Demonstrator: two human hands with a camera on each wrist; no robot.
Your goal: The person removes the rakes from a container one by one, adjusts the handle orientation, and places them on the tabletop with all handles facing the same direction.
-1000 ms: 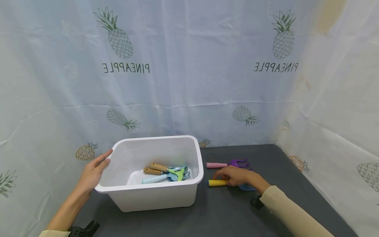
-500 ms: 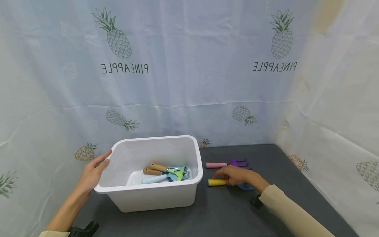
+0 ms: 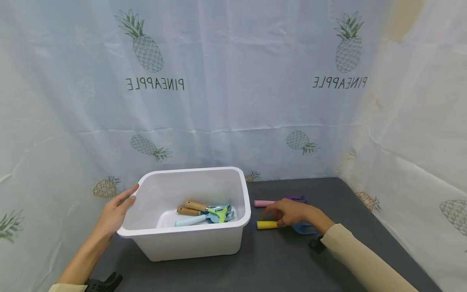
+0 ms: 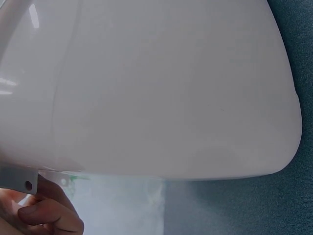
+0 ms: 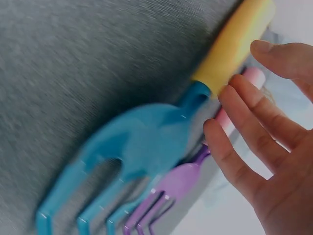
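Note:
My left hand point(image 3: 114, 213) grips the left rim of a white plastic tub point(image 3: 189, 245), its fingers point(image 4: 51, 215) curled at the rim in the left wrist view. On the table to the right lies a hand fork with a yellow handle point(image 5: 234, 46) and blue tines point(image 5: 142, 139). Over that handle my right hand point(image 3: 292, 211) hovers with spread fingers, the thumb close beside the yellow grip. Behind it lies a second hand fork, with a pink handle point(image 3: 264, 203) and purple head point(image 5: 178, 182), partly covered by the right hand in the head view.
Inside the tub lie several garden tools: two wooden handles point(image 3: 196, 205), a light blue handle point(image 3: 190, 220) and a green head point(image 3: 221, 214). The dark table point(image 3: 255, 267) extends in front. Pineapple-printed curtains point(image 3: 233, 101) close off the back and sides.
My right hand has risen a little from the yellow handle and shifted back, with its fingers apart. More of the blue head shows. The left hand and tub stay put.

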